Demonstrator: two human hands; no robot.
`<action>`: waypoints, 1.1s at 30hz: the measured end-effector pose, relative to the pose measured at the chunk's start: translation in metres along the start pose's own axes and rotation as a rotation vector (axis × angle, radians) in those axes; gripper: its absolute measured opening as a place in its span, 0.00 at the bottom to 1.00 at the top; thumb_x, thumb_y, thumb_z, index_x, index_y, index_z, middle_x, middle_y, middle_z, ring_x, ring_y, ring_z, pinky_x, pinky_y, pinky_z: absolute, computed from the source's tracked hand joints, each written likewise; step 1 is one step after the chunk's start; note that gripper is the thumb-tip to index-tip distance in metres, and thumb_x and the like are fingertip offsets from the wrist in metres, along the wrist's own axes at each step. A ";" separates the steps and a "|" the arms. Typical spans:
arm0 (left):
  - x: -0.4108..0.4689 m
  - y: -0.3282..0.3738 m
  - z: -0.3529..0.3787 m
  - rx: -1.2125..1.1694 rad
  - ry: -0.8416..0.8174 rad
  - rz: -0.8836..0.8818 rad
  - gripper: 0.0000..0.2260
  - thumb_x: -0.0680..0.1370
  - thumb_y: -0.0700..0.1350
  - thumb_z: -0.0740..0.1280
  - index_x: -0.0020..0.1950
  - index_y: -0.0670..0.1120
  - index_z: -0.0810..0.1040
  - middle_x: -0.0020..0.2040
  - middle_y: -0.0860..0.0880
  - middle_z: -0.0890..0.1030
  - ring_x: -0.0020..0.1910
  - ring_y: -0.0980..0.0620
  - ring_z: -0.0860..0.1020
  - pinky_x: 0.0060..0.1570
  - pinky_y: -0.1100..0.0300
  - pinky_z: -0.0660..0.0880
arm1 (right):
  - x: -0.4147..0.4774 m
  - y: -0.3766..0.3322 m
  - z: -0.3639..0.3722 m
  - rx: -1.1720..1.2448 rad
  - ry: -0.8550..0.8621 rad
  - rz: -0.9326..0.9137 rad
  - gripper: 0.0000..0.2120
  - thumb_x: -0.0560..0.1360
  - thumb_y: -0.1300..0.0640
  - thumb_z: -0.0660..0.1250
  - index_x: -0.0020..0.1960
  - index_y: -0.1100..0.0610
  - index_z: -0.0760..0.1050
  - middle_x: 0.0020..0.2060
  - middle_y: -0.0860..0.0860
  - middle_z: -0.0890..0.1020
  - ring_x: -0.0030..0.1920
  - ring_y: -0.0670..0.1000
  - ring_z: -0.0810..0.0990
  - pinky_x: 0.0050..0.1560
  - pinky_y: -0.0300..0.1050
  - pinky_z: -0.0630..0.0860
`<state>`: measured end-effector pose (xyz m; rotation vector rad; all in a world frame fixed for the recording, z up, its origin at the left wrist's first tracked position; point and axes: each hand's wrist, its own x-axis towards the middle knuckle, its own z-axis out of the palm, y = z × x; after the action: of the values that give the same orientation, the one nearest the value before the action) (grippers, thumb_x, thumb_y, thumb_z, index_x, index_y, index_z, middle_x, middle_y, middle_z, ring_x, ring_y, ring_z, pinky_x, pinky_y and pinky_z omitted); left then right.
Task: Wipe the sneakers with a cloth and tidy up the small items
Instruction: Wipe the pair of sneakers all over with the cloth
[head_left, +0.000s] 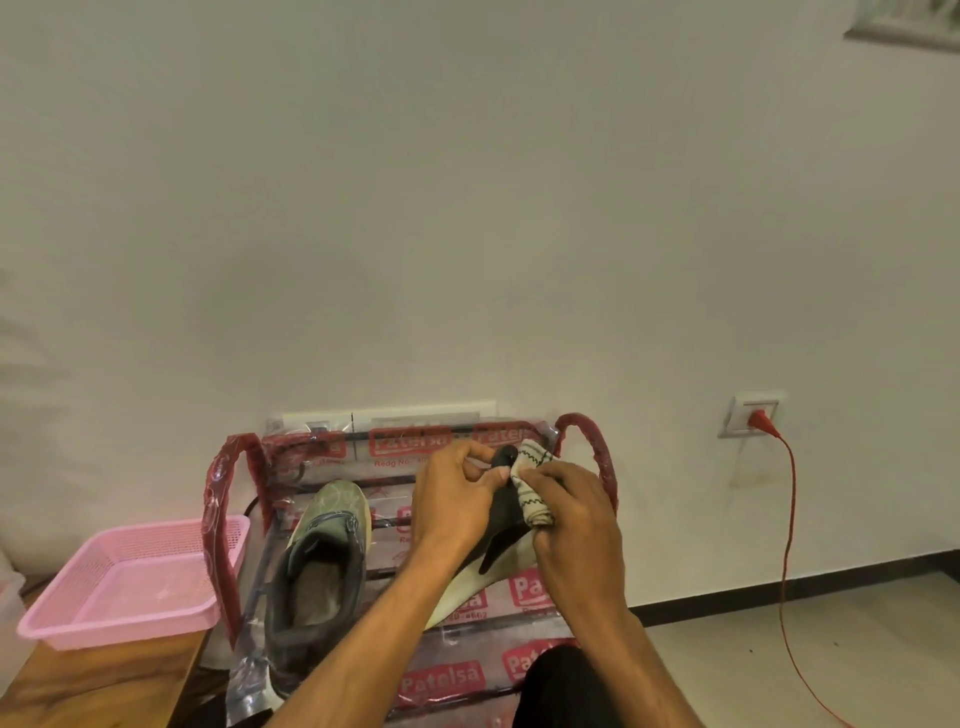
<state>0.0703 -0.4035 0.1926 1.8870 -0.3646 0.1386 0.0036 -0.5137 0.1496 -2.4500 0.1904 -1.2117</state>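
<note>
A dark sneaker with a pale sole (501, 525) is held tilted above the shoe rack (457, 675), sole side facing down right. My left hand (457, 499) grips it near the toe. My right hand (576, 519) holds a bunched cream cloth with dark zigzag stitching (532, 486) against the sneaker's upper. A second olive-grey sneaker (322, 556) rests on the rack to the left, toe pointing at the wall, its opening facing up.
The rack is wrapped in clear plastic with red printed labels and red side loops (597, 452). A pink mesh basket (130, 582) sits on a wooden surface (93, 686) at the left. A red cable (789, 519) hangs from a wall socket (753, 413) on the right.
</note>
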 end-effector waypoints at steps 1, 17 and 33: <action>-0.002 -0.004 0.000 -0.025 -0.015 -0.001 0.05 0.74 0.45 0.74 0.48 0.51 0.80 0.35 0.53 0.82 0.35 0.57 0.81 0.30 0.66 0.75 | -0.003 0.002 0.002 0.016 -0.012 0.019 0.24 0.66 0.70 0.76 0.59 0.55 0.81 0.55 0.51 0.81 0.57 0.54 0.78 0.52 0.55 0.80; -0.019 -0.023 0.015 -0.091 -0.280 -0.010 0.24 0.69 0.26 0.70 0.51 0.54 0.74 0.41 0.45 0.80 0.37 0.56 0.80 0.34 0.67 0.76 | -0.027 0.017 0.007 -0.080 -0.129 0.143 0.24 0.65 0.70 0.75 0.59 0.57 0.80 0.54 0.52 0.80 0.55 0.53 0.78 0.50 0.48 0.81; -0.023 -0.029 0.022 -0.084 -0.144 0.012 0.20 0.70 0.26 0.70 0.48 0.52 0.77 0.42 0.49 0.80 0.42 0.55 0.79 0.37 0.68 0.76 | -0.023 -0.002 0.003 -0.130 -0.231 0.204 0.22 0.67 0.63 0.77 0.60 0.56 0.80 0.54 0.51 0.80 0.53 0.52 0.80 0.53 0.48 0.80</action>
<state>0.0563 -0.4113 0.1526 1.8163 -0.4728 -0.0049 -0.0085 -0.5039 0.1318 -2.5829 0.4526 -0.8479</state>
